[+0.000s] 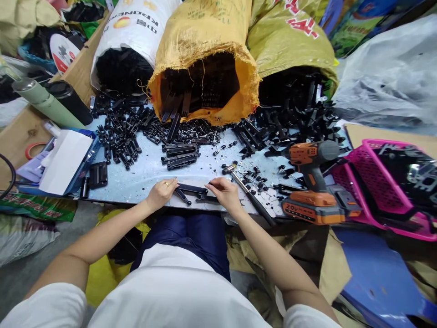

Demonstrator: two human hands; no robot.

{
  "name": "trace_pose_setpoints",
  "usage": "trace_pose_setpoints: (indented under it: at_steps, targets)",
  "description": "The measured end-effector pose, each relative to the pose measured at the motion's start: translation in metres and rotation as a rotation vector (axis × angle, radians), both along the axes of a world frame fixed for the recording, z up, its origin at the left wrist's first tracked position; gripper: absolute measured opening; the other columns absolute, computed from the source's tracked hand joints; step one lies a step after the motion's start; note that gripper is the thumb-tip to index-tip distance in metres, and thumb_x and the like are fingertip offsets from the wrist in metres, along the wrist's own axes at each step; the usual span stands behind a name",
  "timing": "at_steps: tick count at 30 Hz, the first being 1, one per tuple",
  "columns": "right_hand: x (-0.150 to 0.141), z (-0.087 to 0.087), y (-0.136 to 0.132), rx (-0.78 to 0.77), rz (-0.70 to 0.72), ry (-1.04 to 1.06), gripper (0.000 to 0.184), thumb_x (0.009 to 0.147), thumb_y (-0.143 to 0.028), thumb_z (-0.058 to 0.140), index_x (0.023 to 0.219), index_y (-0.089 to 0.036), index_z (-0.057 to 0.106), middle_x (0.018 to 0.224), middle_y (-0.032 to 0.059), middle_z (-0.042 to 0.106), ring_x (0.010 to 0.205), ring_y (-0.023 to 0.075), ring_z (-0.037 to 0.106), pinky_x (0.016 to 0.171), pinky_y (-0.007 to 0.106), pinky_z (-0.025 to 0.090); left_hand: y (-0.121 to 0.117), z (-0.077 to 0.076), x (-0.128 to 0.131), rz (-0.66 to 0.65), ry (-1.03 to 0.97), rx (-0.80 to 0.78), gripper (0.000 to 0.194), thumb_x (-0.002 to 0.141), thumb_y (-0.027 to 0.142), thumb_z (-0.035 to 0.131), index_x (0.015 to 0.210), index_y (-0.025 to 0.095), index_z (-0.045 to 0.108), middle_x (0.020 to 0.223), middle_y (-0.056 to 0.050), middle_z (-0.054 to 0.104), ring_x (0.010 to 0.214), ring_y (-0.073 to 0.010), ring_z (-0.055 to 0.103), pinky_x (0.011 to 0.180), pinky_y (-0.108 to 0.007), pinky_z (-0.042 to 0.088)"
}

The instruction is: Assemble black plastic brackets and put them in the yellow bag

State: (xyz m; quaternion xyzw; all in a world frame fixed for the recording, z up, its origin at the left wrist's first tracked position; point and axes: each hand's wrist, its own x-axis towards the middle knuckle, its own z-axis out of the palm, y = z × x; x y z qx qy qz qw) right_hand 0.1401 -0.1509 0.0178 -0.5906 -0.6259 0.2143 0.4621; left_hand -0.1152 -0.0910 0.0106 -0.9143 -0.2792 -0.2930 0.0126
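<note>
Between my two hands lies a long black plastic strip (193,188) near the table's front edge. My left hand (163,191) pinches at its left end, fingers closed. At the right end, my right hand (224,191) has thumb and fingertips pressed together; a tiny dark bit shows at them, too small to name. A short black part (183,197) rests just below the strip, beside a wrench (205,197) partly hidden by my right hand. Beyond them sits a small stack of black strips (180,156). A hammer (247,191) lies right of my right hand.
An orange cordless drill (312,182) and a pink basket (378,182) of black parts stand at right. Three sacks, white (136,27), orange (205,27) and olive (290,45), spill black parts at the back. A blue tray (90,157) and a green bottle (46,102) are left.
</note>
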Motion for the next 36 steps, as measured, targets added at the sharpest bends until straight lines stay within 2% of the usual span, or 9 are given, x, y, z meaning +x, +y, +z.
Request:
trace_pose_setpoints:
  at_steps: [8, 13, 17, 20, 22, 26, 28, 31, 36]
  targets:
    - [-0.005, -0.019, -0.016, 0.228, 0.097, -0.354, 0.013, 0.086, -0.029, 0.056, 0.09, -0.02, 0.065, 0.089, 0.0075, 0.066, 0.079, 0.015, 0.064, 0.071, 0.028, 0.053, 0.015, -0.008, -0.015, -0.175, 0.029, 0.098, 0.024, 0.092, 0.011, 0.041, 0.113, 0.009, 0.053, 0.075, -0.008, 0.064, 0.074, -0.0158, 0.063, 0.066, -0.031, 0.053]
    - [0.009, -0.032, -0.03, 0.203, 0.203, -0.508, 0.029, 0.087, -0.032, 0.055, 0.113, -0.019, 0.059, 0.108, 0.0121, 0.063, 0.097, 0.02, 0.061, 0.081, 0.033, 0.051, 0.016, -0.016, -0.021, -0.163, 0.121, 0.082, 0.029, 0.093, 0.01, 0.034, 0.115, 0.008, 0.052, 0.069, -0.006, 0.062, 0.066, -0.0145, 0.06, 0.062, -0.03, 0.049]
    - [0.022, -0.028, -0.026, 0.135, 0.342, -0.589, 0.039, 0.088, -0.038, 0.053, 0.122, -0.019, 0.054, 0.111, 0.0122, 0.061, 0.098, 0.0209, 0.058, 0.083, 0.036, 0.048, 0.014, -0.01, -0.02, -0.121, 0.252, 0.054, 0.03, 0.094, 0.014, 0.032, 0.113, 0.008, 0.055, 0.073, -0.008, 0.064, 0.071, -0.0168, 0.06, 0.067, -0.033, 0.046]
    - [0.029, -0.02, -0.023, 0.095, 0.438, -0.671, 0.042, 0.09, -0.04, 0.048, 0.126, -0.019, 0.051, 0.109, 0.0115, 0.061, 0.095, 0.0193, 0.057, 0.081, 0.033, 0.046, 0.002, 0.001, -0.002, -0.053, 0.321, 0.039, 0.037, 0.095, 0.031, 0.037, 0.118, 0.008, 0.053, 0.105, -0.018, 0.064, 0.1, -0.0254, 0.058, 0.082, -0.042, 0.042]
    - [0.034, -0.017, -0.024, 0.07, 0.427, -0.812, 0.045, 0.09, -0.045, 0.045, 0.126, -0.018, 0.051, 0.105, 0.0113, 0.062, 0.09, 0.0199, 0.057, 0.076, 0.032, 0.044, -0.006, 0.006, 0.02, -0.1, 0.383, 0.0, 0.048, 0.093, 0.042, 0.04, 0.124, 0.007, 0.05, 0.118, -0.021, 0.058, 0.109, -0.0277, 0.054, 0.087, -0.042, 0.04]
    - [0.046, -0.013, -0.027, 0.068, 0.222, -1.028, 0.054, 0.085, -0.061, 0.041, 0.085, -0.013, 0.065, 0.069, 0.0091, 0.061, 0.067, 0.0189, 0.055, 0.06, 0.028, 0.036, -0.007, 0.013, 0.062, -0.084, 0.507, -0.195, 0.052, 0.092, 0.049, 0.038, 0.105, 0.005, 0.061, 0.093, -0.018, 0.066, 0.087, -0.0235, 0.061, 0.072, -0.033, 0.044]
    - [0.05, -0.002, -0.029, 0.122, 0.242, -1.013, 0.058, 0.086, -0.063, 0.037, 0.064, -0.014, 0.058, 0.058, 0.0067, 0.056, 0.058, 0.0158, 0.051, 0.055, 0.027, 0.032, -0.004, 0.02, 0.068, -0.047, 0.491, -0.287, 0.054, 0.093, 0.051, 0.033, 0.085, 0.009, 0.066, 0.081, -0.014, 0.067, 0.077, -0.0216, 0.062, 0.064, -0.029, 0.044]
    - [0.043, 0.033, -0.037, 0.19, 0.408, -0.859, 0.056, 0.09, -0.058, 0.033, 0.058, -0.016, 0.051, 0.055, 0.004, 0.051, 0.051, 0.0123, 0.044, 0.053, 0.026, 0.028, -0.01, 0.044, 0.055, -0.069, 0.343, -0.33, 0.06, 0.093, 0.053, 0.024, 0.068, 0.013, 0.062, 0.069, -0.01, 0.065, 0.065, -0.0177, 0.06, 0.057, -0.026, 0.042]
    - [0.001, 0.098, -0.062, 0.221, 0.78, -0.181, 0.056, 0.095, -0.052, 0.018, 0.063, -0.018, 0.049, 0.05, 0.0002, 0.042, 0.047, 0.0113, 0.039, 0.049, 0.026, 0.027, -0.063, 0.097, 0.026, -0.465, -0.148, -0.519, 0.069, 0.095, 0.049, 0.001, 0.059, 0.016, 0.051, 0.05, -0.004, 0.053, 0.048, -0.0115, 0.05, 0.052, -0.023, 0.041]
